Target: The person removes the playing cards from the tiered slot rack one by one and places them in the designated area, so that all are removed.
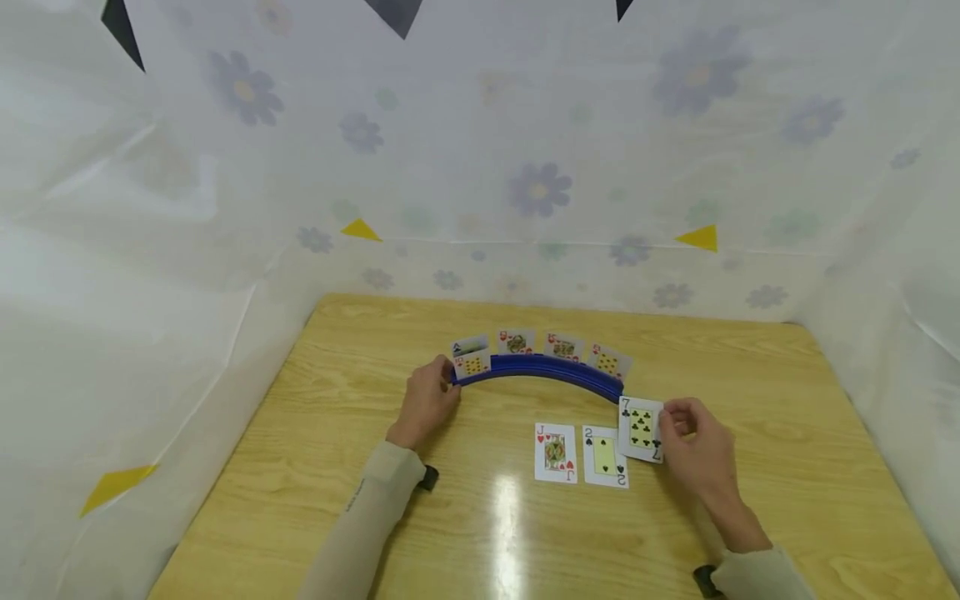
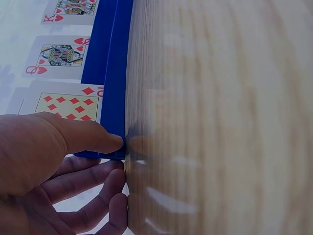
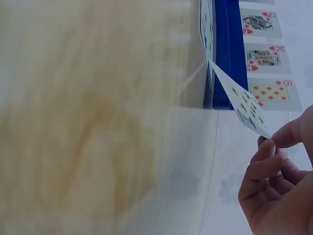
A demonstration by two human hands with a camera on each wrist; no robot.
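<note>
A curved blue card holder (image 1: 536, 367) stands on the table with several playing cards upright in it. My left hand (image 1: 429, 404) grips the holder's left end; in the left wrist view the thumb (image 2: 105, 139) presses its front face. Beside that hand, a ten of diamonds (image 1: 472, 365) stands in front of an ace (image 1: 470, 344). Between thumb and fingers, my right hand (image 1: 701, 450) pinches a seven of clubs (image 1: 641, 429) by its right edge, near the holder's right end. In the head view this card overlaps the two of spades (image 1: 600, 457).
Left of the two lies a jack of hearts (image 1: 555, 452), face up. Along the holder stand a queen of hearts (image 1: 517, 342), a king of hearts (image 1: 564, 347) and an eight of diamonds (image 1: 609, 361). A flower-patterned sheet (image 1: 540, 267) hangs behind the wooden table (image 1: 375, 325).
</note>
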